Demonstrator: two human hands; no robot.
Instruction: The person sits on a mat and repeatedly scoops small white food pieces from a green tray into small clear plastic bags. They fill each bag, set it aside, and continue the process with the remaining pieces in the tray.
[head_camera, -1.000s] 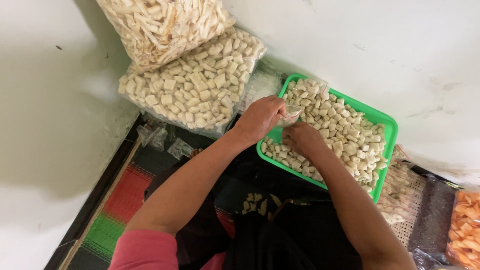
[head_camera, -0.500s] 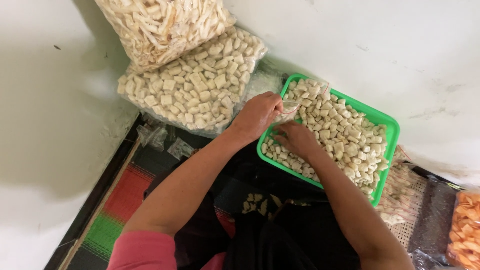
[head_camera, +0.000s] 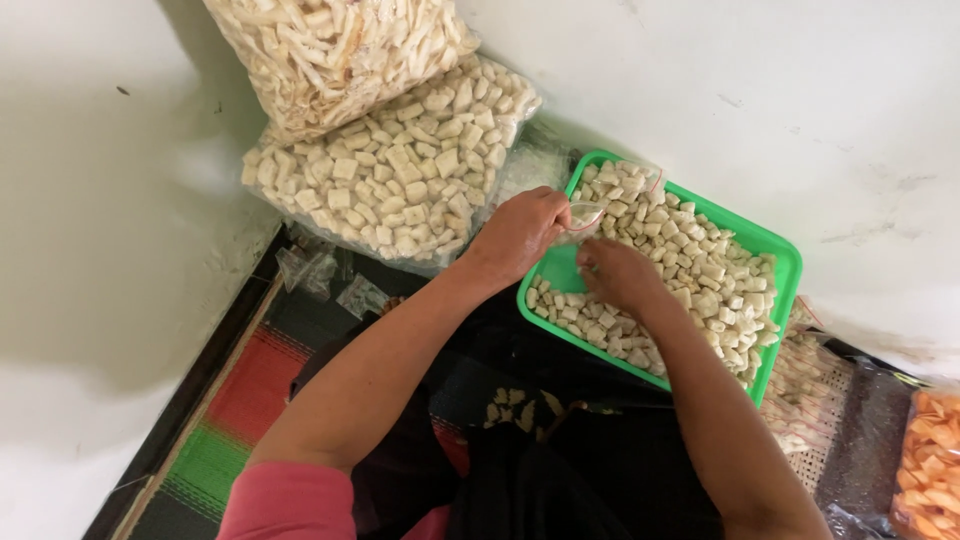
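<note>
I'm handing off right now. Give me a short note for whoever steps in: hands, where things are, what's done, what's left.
Left hand: closed on a small clear bag, held over the green tray.
Right hand: on the pale cracker pieces in the tray, beside the bag's mouth.
Nearby: two big filled bags against the wall, small filled packets in the lap.
Done: some packets filled.
Left: the tray is mostly full.

A green plastic tray of pale cracker cubes sits right of centre. Both hands meet over its left end: the left hand just left of the right hand, a small clear plastic bag between them. Upper left, a clear bag of cracker sticks lies on a clear bag of cubes. A striped woven mat lies lower left.
</note>
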